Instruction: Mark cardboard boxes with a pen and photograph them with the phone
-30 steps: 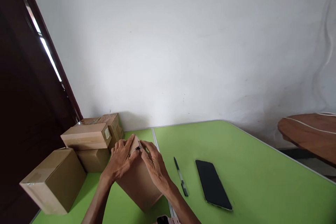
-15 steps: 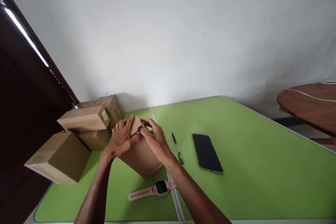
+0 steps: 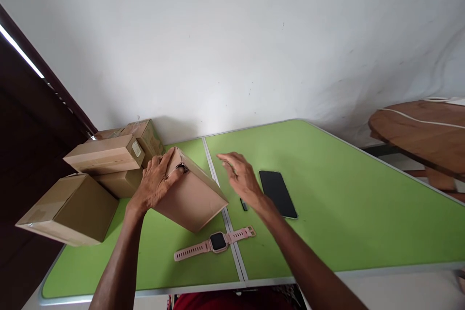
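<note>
Green counter [image 3: 345, 218], cardboard box [image 3: 194, 201] near middle, more boxes [image 3: 88, 213] at left, pink-strapped watch [image 3: 218, 241], black phone [image 3: 278, 193], half-hidden pen [image 3: 243, 205]

At 7 o'clock, the cardboard box [image 3: 198, 198] looks smooth and matt, as does the taped box [image 3: 85, 210] at 8 o'clock, apart from its shinier tape [image 3: 45, 211]. The surface [image 3: 348, 208] is smooth with a faint sheen and a metal-like trim [image 3: 203, 286]; the watch [image 3: 218, 241] at 6 o'clock has a matt, rubbery strap [image 3: 192, 251], and the phone [image 3: 278, 193] at 5 o'clock a smooth, glass-like face. The side table [image 3: 428, 131] at 3 o'clock looks wooden, the wall [image 3: 232, 34] at 12 o'clock matt and slightly uneven.
</note>
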`<state>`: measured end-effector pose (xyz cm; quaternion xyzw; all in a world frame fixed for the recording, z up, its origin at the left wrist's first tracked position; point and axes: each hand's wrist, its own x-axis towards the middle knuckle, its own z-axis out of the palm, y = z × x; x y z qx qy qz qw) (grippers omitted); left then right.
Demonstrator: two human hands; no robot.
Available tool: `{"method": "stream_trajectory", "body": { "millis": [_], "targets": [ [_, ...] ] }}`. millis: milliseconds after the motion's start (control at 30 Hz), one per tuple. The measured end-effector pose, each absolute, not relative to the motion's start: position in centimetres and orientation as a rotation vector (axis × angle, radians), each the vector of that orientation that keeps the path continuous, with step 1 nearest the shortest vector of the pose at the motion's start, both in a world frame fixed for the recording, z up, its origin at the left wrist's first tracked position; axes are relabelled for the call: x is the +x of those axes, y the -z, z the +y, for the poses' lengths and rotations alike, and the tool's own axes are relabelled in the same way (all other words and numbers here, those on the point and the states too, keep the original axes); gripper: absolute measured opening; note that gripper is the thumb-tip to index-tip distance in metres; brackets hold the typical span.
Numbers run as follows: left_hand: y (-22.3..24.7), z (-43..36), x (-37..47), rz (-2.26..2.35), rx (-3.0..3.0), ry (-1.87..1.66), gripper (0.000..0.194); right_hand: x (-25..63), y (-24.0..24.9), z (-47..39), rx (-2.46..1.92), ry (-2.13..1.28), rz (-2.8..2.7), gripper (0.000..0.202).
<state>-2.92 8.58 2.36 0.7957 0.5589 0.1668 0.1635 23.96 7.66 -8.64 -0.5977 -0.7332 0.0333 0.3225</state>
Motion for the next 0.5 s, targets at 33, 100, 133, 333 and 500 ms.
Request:
{"method": "stream_trajectory", "body": {
  "millis": [33, 100, 133, 333, 500],
  "targets": [
    [-2.3, 8.6, -2.9, 1.589, 2.276, -0.475, 0.08, 25.6, 9.6, 7.9, -1.636, -0.051, -1.98, 0.049],
    [-2.3, 8.8, -2.7, 1.594, 2.29, -0.457, 0.082, 28.1, 11.5, 8.2, -1.723, -0.01, -2.128, 0.048],
    [-2.4, 8.9, -2.7, 1.603, 2.297, -0.436, 0.084, 28.8, 12.4, 8.2, -1.753, 0.015, -2.207, 0.049],
    [-3.6, 9.4, -2.7, 1.504, 2.329, -0.155, 0.113, 28.8, 15.5, 8.8, -1.668, 0.114, -2.459, 0.032],
    [-3.7, 10.6, -4.1, 1.461, 2.245, -0.128, 0.126, 30.9, 14.3, 10.5, -1.545, 0.079, -2.204, 0.027]
  ]
}}
